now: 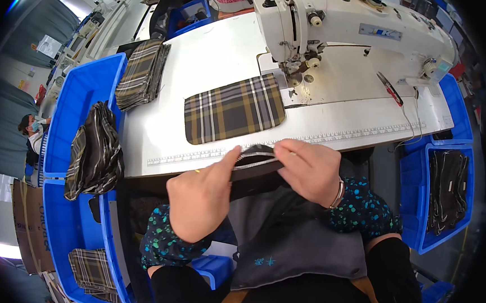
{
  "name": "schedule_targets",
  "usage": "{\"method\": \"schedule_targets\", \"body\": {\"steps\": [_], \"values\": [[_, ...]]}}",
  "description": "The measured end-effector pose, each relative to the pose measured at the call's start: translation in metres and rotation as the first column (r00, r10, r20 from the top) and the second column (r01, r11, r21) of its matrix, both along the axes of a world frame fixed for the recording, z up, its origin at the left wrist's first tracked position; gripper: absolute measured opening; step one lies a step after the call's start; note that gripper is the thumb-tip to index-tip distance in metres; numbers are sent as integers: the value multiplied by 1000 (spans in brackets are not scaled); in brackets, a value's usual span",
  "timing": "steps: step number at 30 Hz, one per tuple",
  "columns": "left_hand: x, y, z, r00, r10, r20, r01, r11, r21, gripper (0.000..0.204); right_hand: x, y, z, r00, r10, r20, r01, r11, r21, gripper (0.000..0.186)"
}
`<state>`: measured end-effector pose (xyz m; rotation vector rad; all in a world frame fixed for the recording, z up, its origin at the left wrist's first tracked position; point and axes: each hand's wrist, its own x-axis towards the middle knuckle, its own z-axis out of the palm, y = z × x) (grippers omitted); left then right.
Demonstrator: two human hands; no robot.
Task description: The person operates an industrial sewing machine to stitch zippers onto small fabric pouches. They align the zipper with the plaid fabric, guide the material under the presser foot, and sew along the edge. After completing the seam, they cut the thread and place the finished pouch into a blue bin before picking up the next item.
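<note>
My left hand and my right hand hold a dark fabric piece with a zipper between them, just off the table's front edge. Fingers and thumbs pinch it at both ends. The zipper's pale teeth part into a narrow gap in the middle. Beyond it, flat on the white table, lies a plaid fabric panel in brown, black and white. A ruler strip runs along the table edge between my hands and that panel. My lap hides part of the held piece's underside against a dark apron.
A white sewing machine stands at the far right, with red-handled thread snips nearby. Stacked plaid panels lie at left. Blue bins flank the table; dark fabric pieces drape over the left ones, and another bin stands right.
</note>
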<state>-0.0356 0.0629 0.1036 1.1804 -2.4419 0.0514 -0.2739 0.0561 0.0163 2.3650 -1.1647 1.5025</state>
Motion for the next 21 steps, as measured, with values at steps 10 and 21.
{"method": "schedule_targets", "body": {"steps": [10, 21], "values": [[-1, -8, -14, 996, 70, -60, -71, 997, -14, 62, -39, 6, -15, 998, 46, 48, -54, 982, 181, 30], [-19, -19, -43, 971, -29, -236, 131, 895, 427, 25, -41, -1, -16, 993, 104, 55, -114, 965, 237, 27]]}}
